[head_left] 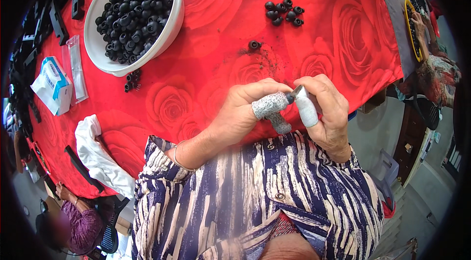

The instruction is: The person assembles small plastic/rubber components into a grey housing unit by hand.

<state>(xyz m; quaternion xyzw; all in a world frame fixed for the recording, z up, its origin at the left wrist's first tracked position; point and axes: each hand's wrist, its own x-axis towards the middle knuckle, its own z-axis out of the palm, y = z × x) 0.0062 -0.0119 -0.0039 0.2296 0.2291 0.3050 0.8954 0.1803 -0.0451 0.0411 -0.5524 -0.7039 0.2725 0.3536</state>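
Note:
My left hand (245, 113) and my right hand (326, 108) meet at the near edge of a red rose-patterned tablecloth (221, 24). Grey finger cots cover my left thumb and forefinger and a pale one covers my right forefinger. Between the fingertips of both hands is pinched a small black rubber part (290, 97), mostly hidden. One loose black part (253, 44) lies on the cloth just beyond my hands, amid dark crumbs. A small cluster of the same parts (283, 11) lies farther back.
A white bowl (172, 24) full of black rubber parts stands at the back left. Beside it lie a clear plastic sleeve (77, 66), a tissue packet (51, 86) and black strips. White cloth (95, 154) hangs over the near left edge. Other people sit at the right and lower left.

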